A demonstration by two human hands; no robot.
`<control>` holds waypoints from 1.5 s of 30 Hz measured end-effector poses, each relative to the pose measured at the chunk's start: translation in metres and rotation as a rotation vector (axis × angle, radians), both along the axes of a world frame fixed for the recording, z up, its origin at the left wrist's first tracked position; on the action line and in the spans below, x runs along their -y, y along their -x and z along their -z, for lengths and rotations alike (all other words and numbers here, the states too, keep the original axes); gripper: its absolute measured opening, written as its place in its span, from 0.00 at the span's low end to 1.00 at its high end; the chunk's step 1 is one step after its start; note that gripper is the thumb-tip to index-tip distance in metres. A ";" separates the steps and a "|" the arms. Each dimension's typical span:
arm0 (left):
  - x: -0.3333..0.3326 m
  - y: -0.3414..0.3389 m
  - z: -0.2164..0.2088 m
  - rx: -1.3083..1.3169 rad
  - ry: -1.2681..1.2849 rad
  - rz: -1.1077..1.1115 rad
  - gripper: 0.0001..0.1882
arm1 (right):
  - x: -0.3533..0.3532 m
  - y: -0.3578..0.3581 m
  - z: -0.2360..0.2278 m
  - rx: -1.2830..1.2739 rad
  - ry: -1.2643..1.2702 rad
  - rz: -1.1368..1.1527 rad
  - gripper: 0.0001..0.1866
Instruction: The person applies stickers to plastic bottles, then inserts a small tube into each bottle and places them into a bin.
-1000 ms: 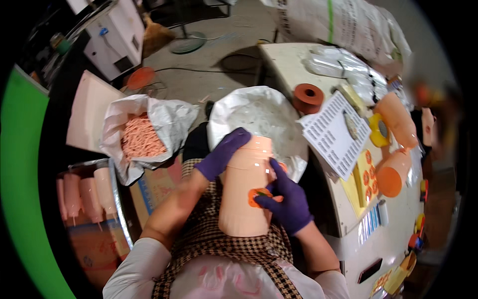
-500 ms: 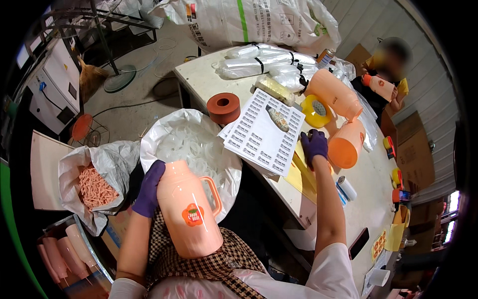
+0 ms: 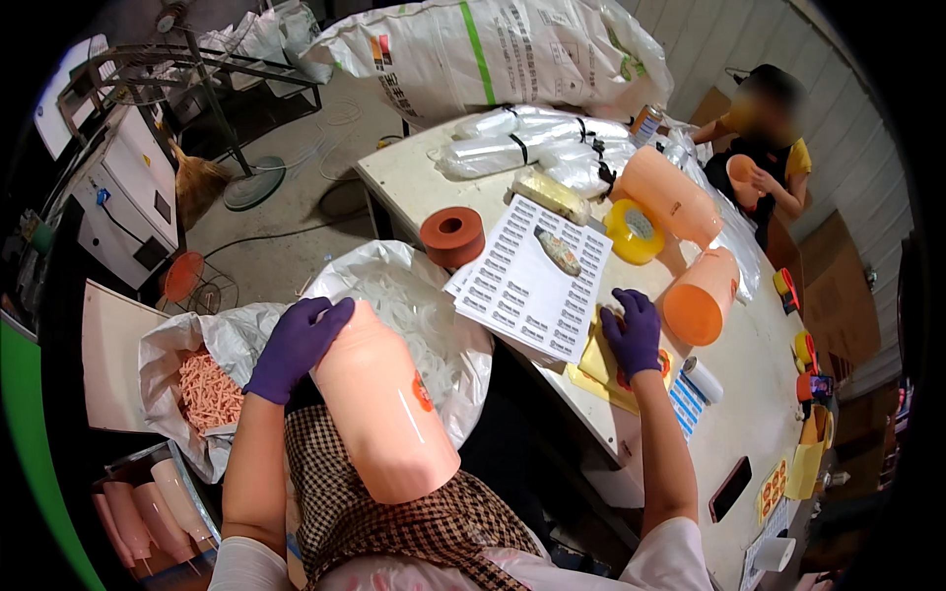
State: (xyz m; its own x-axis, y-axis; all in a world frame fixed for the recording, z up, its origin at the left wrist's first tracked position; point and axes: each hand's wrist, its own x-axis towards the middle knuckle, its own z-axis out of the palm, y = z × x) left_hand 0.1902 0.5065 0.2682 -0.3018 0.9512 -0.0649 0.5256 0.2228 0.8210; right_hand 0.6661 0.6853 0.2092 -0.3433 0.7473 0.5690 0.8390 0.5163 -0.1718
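Note:
My left hand [image 3: 301, 347], in a purple glove, is closed around the neck end of a peach-coloured plastic jug body [image 3: 389, 409]. The jug lies tilted over my lap, with a red round sticker on its right side and its handle out of sight. My right hand [image 3: 632, 335], also gloved in purple, is at the table's near edge with its fingers bent over a yellow sticker sheet [image 3: 594, 362]. Red stickers show beneath that hand. Printed white paper sheets [image 3: 532, 281] lie just left of it, and a peach jug body [image 3: 702, 297] stands to its right.
Another peach jug body [image 3: 670, 195], yellow tape [image 3: 633, 232] and a brown-red roll [image 3: 452, 236] are on the table [image 3: 749, 394]. A phone [image 3: 730, 490] lies nearer. Bags of clear rings [image 3: 414, 325] and pink pieces [image 3: 207, 389] stand left. A co-worker [image 3: 764, 163] holds a cup-like peach piece.
The jug in my left hand has turned, so its sticker faces right and its handle is hidden. My right hand has shifted slightly on the yellow sheets, exposing red stickers.

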 end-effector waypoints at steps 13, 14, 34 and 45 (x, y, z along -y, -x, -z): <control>-0.017 -0.048 0.064 0.025 -0.208 0.086 0.21 | -0.071 0.102 -0.038 0.132 0.161 -0.063 0.19; -0.014 -0.047 0.065 0.083 -0.165 0.108 0.25 | -0.051 0.099 -0.043 -0.003 0.112 -0.140 0.24; 0.026 -0.043 0.057 0.032 -0.501 0.023 0.12 | 0.055 0.149 -0.033 0.228 0.461 0.089 0.19; 0.046 -0.027 0.052 0.267 -0.240 0.248 0.21 | 0.173 0.171 -0.065 -0.063 0.134 -0.515 0.25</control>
State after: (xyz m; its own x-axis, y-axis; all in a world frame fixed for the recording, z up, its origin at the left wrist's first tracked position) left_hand 0.2175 0.4601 0.2162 -0.0650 0.9904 0.1217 0.3010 -0.0968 0.9487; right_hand 0.4953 0.5119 0.2737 -0.6532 0.5586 0.5112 0.4686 0.8285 -0.3066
